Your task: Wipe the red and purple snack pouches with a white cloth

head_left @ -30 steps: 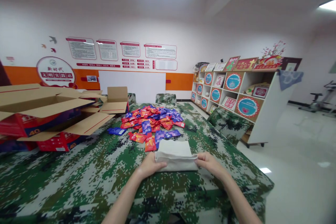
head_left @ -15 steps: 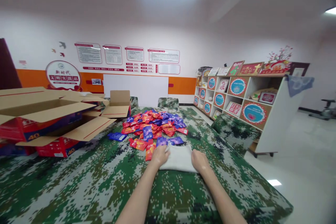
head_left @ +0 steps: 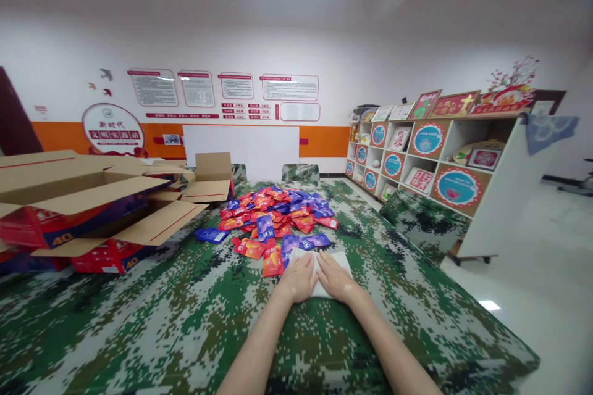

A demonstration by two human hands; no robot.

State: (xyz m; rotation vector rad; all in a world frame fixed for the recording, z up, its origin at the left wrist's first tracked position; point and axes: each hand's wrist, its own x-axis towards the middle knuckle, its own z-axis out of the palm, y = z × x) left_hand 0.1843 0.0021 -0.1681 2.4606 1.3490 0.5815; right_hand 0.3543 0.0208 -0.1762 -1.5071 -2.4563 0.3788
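A folded white cloth (head_left: 343, 261) lies on the camouflage tablecloth (head_left: 194, 321) in front of me. My left hand (head_left: 299, 276) rests flat on its left half, fingers stretched out. On the right half, my right hand (head_left: 334, 276) also presses flat, with the two sets of fingertips close together. Just beyond the cloth is a heap of small red and purple packets (head_left: 278, 210). The nearest red packet (head_left: 272, 259) and a purple packet (head_left: 290, 245) lie close to my left hand.
Open cardboard boxes (head_left: 111, 241) are stacked on the left of the table, flaps sticking out. Another open box (head_left: 210, 179) stands behind the heap. Camouflage-covered chairs (head_left: 419, 222) stand at the right and far sides. A white shelf unit (head_left: 486, 197) is on the right.
Both hands have let go of the cloth's side edges and moved inward. They now lie flat on top of it, fingers extended. The view has tilted slightly downward.
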